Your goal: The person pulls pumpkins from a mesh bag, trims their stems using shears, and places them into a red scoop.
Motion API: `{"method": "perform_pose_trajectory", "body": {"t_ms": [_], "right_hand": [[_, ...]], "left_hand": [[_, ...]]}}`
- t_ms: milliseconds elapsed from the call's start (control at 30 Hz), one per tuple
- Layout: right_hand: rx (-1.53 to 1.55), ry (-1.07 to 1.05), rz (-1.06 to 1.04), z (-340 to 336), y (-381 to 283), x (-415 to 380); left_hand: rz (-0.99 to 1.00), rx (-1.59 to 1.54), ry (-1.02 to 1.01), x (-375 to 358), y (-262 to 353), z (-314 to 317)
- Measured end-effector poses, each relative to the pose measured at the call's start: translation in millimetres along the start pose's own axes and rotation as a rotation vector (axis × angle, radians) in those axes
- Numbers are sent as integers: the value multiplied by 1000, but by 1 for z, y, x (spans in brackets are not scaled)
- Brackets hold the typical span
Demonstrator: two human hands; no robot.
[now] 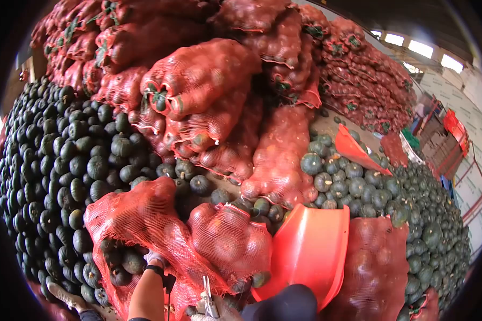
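My left hand (155, 259), in a pale glove with a black band at the wrist, is at the open mouth of a red mesh bag (139, 214). Its fingers are too small and covered to make out. Dark green squashes (133, 262) lie in the bag beside it. At the bottom edge my right hand (208, 309), also gloved, is closed around a metal tool (209, 299) with two upright prongs. A filled red mesh bag (227, 241) lies just beyond it.
Green squashes (85, 155) are heaped at left, with more (423, 230) at right. Filled red bags (198, 80) are stacked ahead. An orange-red plastic chute (310, 251) stands right of my hands, beside another red bag (372, 267). A dark-clothed knee (286, 305) shows below.
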State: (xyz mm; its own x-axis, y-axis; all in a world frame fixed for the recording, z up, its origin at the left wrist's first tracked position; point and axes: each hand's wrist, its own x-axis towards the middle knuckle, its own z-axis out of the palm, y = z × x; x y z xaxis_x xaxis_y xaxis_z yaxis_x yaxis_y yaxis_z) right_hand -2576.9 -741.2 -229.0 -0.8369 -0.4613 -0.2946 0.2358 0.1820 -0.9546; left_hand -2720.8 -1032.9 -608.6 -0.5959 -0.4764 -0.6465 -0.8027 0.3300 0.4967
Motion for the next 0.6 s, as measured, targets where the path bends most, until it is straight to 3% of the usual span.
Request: {"method": "perform_pose_trajectory", "body": {"t_ms": [33,67,100,167,200,300,333,367,433,467,500,533,567,600], "right_hand": [[18,39,-74,0,2,3],[86,-93,27,-5,3,6],[-140,-105,-164,-6,14,9],[-607,-111,-542,0,51,11],[-24,-174,-242,10,69,19],[-141,-159,-152,1,33,6],[-123,-264,-7,-2,30,2],[-108,-98,17,14,47,16],[-56,-44,-78,29,67,10],[-57,-61,-96,34,74,8],[-133,-111,-105,34,67,4],[-209,-161,-118,34,60,-2],[-147,-177,-59,33,62,-2],[-85,-188,2,31,64,-1]], "left_hand": [[10,-8,-4,5,-9,5],[29,-10,-33,9,-10,8],[22,-159,138,-37,2,1],[151,-479,140,-50,-24,-2],[221,-706,84,-62,-40,-7],[335,-1206,-51,-131,-91,-30],[303,-1261,-35,-159,-102,-43],[273,-1316,-18,-187,-113,-56],[90,-1304,30,-228,-158,-80],[176,-1406,40,-234,-165,-75],[315,-1278,-120,-219,-195,-76],[142,-1079,79,-253,-164,-85],[75,-893,147,-270,-146,-94],[144,-847,162,-250,-170,-87]]}}
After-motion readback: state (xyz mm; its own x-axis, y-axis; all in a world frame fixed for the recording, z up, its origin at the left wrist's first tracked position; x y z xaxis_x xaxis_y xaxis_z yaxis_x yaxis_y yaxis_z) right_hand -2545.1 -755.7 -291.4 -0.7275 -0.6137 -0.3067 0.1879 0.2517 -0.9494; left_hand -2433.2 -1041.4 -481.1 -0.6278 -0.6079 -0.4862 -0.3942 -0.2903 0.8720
